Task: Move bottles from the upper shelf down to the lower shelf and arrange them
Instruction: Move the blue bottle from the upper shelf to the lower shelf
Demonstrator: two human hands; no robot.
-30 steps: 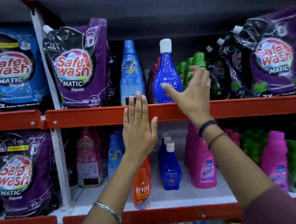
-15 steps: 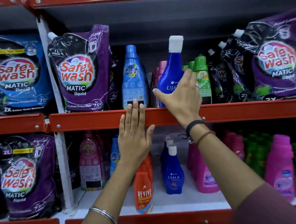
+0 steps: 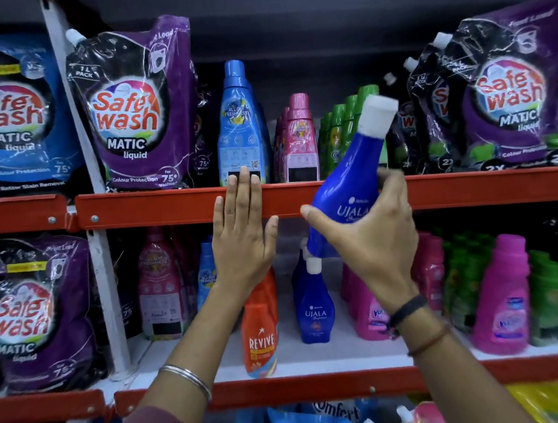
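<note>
Head view: right hand [image 3: 369, 248] carrying a tilted blue Ujala bottle [image 3: 348, 186] at centre frame, in front of the upper shelf's red rail [image 3: 158, 208].
Fingers wrapped round its lower body. Left hand [image 3: 243, 237] flat on the rail, fingers straight and close together. Lower shelf [image 3: 314, 357] already holds a row of Ujala bottles [image 3: 314, 304] at centre; this one still needs placing, then lining up.

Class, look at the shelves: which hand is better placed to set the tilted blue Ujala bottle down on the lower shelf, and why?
The right hand: it already grips the tilted blue Ujala bottle, above the lower shelf's Ujala row. The left hand lies flat on the red shelf edge, holding nothing.
</note>
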